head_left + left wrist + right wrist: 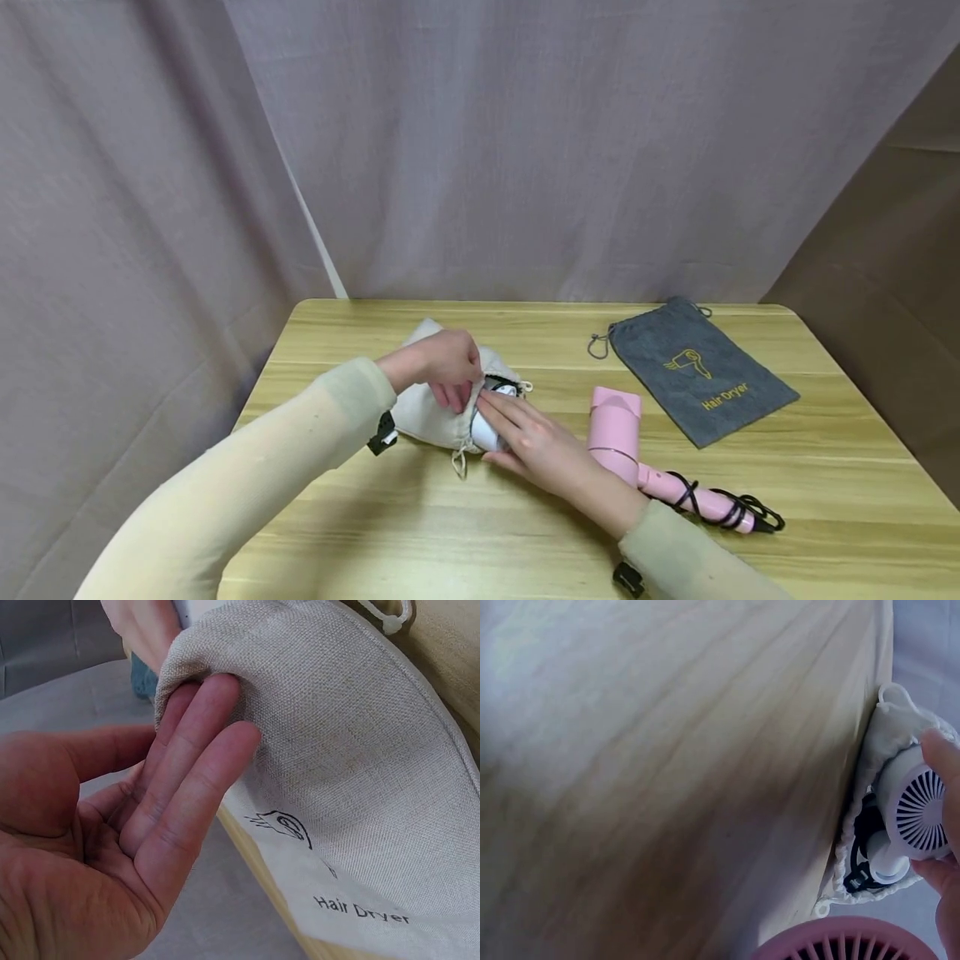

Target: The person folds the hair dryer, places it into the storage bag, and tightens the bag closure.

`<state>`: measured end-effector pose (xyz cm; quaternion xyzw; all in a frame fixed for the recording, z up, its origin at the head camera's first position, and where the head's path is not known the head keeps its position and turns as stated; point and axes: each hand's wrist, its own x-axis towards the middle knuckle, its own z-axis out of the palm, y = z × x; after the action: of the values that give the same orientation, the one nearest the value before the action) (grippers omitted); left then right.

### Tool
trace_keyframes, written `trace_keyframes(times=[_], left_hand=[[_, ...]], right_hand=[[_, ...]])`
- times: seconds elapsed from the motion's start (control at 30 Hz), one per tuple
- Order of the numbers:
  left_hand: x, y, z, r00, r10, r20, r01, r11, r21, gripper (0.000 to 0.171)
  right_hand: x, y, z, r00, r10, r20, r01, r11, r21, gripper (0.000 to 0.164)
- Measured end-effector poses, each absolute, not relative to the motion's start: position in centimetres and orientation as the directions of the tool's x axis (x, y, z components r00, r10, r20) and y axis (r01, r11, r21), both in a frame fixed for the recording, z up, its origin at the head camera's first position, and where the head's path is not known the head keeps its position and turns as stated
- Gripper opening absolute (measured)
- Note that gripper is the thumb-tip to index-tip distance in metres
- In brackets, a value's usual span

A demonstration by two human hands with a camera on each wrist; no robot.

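Observation:
A cream drawstring bag [420, 417] printed "Hair Dryer" lies on the table, its mouth facing right. My left hand [448, 362] pinches the rim of that mouth between thumb and fingers, as the left wrist view shows close up. Partly inside the bag is a white hair dryer [901, 799], its round grille end showing at the opening. My right hand [542, 443] holds this end, fingers over the top and thumb on the opposite side. Beside the grille, a black cord [864, 825] shows within the mouth. The rest of the dryer is hidden by cloth.
A pink hair dryer [615, 429] with black cord wound round its handle lies close to my right forearm. Behind it, a dark grey drawstring pouch [686, 358] with yellow print lies flat. Curtains [525, 150] hang beyond the wooden table's [420, 550] back edge.

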<state>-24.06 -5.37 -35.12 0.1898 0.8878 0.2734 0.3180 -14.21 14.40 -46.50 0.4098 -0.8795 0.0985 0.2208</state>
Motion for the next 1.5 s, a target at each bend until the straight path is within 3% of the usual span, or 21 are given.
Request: trace_keyframes(times=[0.37,0.6,0.83,1.0,1.5], left_hand=[[-23.9,-5.4,-35.9,-0.723,0.516,-0.460,0.159,0.772,0.615,0.023],[-23.7,-5.5,-36.1,-0.730,0.516,-0.448,0.161,0.767,0.621,0.023],[-23.4,-5.3,-36.0,-0.726,0.530,-0.437,0.212,0.778,0.591,0.023],[-23.1,-5.0,-36.0,-0.714,0.545,-0.440,0.235,0.778,0.583,0.023],[-22.6,-4.6,-36.3,-0.693,0.564,-0.448,0.246,0.770,0.589,0.021]], right_hand=[[-13.4,15.3,-46.4,-0.632,-0.695,0.344,-0.749,0.661,-0.040,0.087],[-13.4,16.2,-44.6,-0.658,-0.675,0.334,-0.690,0.718,0.092,0.082],[-14.4,16.7,-43.3,-0.748,-0.614,0.250,-0.610,0.785,0.106,0.098],[-15.4,16.6,-42.6,-0.784,-0.598,0.169,-0.581,0.802,0.141,0.101],[-18.3,16.2,-41.6,-0.778,-0.615,0.127,-0.594,0.786,0.169,0.101]])
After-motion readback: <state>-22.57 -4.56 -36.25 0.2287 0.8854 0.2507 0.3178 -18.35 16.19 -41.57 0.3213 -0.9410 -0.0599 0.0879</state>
